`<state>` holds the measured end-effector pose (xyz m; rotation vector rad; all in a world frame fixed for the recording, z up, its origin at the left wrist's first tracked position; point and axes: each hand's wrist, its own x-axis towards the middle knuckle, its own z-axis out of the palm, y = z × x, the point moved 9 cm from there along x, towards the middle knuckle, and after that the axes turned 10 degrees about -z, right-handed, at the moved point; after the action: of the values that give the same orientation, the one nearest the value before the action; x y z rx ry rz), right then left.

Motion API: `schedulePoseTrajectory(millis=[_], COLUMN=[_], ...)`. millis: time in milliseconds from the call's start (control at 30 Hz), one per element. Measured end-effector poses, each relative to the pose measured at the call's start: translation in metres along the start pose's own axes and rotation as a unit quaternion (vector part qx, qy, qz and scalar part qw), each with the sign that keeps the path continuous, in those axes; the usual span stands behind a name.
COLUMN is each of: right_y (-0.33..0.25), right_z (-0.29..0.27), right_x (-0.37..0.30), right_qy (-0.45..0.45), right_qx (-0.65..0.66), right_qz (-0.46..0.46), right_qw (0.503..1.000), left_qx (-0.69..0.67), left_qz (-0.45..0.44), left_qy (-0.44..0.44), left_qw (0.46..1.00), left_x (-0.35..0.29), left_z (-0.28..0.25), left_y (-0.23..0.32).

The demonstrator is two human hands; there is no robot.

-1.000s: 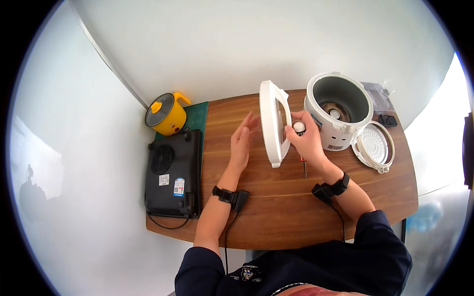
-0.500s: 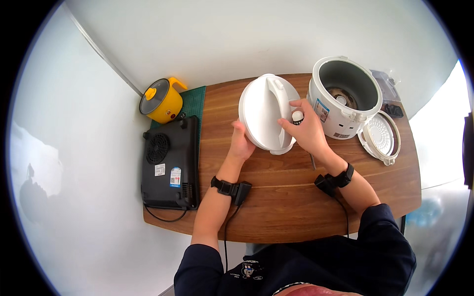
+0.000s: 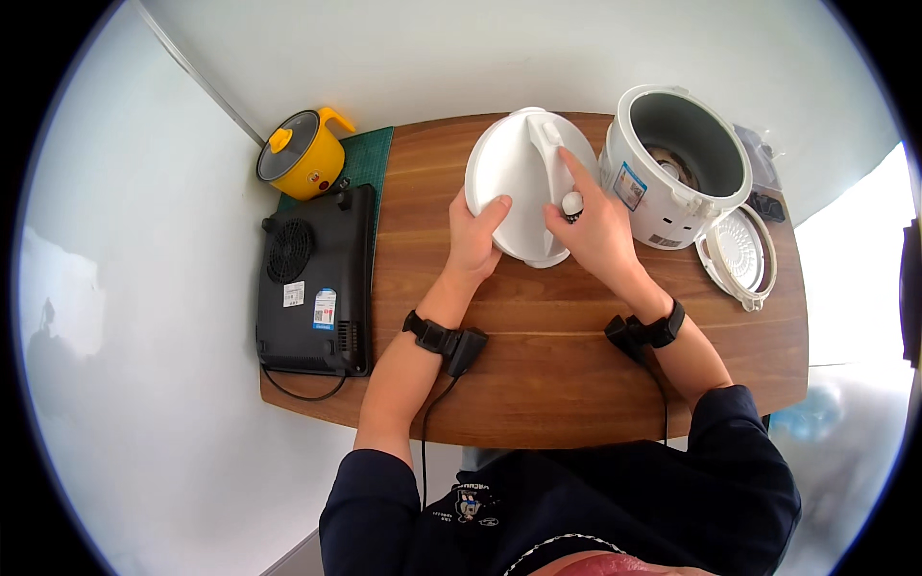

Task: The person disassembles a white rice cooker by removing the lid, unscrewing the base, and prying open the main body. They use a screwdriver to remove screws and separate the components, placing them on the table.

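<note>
A white rice cooker lid (image 3: 509,192) is held up over the table, its curved carrying handle (image 3: 549,154) facing me. My left hand (image 3: 473,235) grips the lid's lower left edge, thumb on top and the other fingers underneath. My right hand (image 3: 600,228) is closed round a screwdriver (image 3: 572,204); only its white rounded end and dark ribbed part show between the fingers. The right index fingertip reaches to the lid's handle. The white rice cooker body (image 3: 663,197) stands open to the right, without its inner pot.
A white round inner cover (image 3: 740,252) leans by the cooker, near a clear plastic box (image 3: 759,154) and a small black part (image 3: 765,206). At left lie an upturned black induction cooker (image 3: 312,288) and a yellow electric pot (image 3: 305,158) on a green mat (image 3: 370,158).
My left thumb has come over onto the lid's top. The right index finger has stretched out along the lid's handle. The whole view has shifted slightly.
</note>
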<state>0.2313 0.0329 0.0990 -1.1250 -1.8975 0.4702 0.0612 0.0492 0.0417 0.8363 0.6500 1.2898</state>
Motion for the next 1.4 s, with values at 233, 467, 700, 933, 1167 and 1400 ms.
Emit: schedulePoseTrajectory(millis=[233, 467, 700, 933, 1167, 1400], right_y=[0.005, -0.011, -0.004, 0.001, 0.003, -0.004], right_z=[-0.008, -0.031, -0.036, -0.039, -0.039, -0.040], right_x=[0.002, 0.008, 0.009, 0.009, 0.010, 0.008], right_qy=[-0.027, 0.016, 0.038, 0.057, 0.028, 0.021], right_qx=[0.006, 0.037, 0.064, 0.155, 0.186, 0.182], right_qz=[0.036, 0.022, 0.044, 0.045, 0.092, 0.087], right_qw=[0.999, 0.999, 0.996, 0.985, 0.978, 0.979], left_qx=[0.009, -0.010, -0.085, -0.141, -0.034, 0.447], left_qz=[0.018, 0.016, 0.004, 0.051, 0.140, 0.279], left_qy=[-0.002, 0.015, 0.076, 0.182, 0.277, 0.219], left_qw=[1.000, 1.000, 0.994, 0.972, 0.950, 0.822], left_x=[0.000, 0.003, 0.011, 0.029, 0.026, -0.001], left_z=[-0.001, -0.013, -0.042, -0.118, -0.159, -0.052], left_y=[0.009, 0.011, 0.013, 0.078, 0.162, 0.186])
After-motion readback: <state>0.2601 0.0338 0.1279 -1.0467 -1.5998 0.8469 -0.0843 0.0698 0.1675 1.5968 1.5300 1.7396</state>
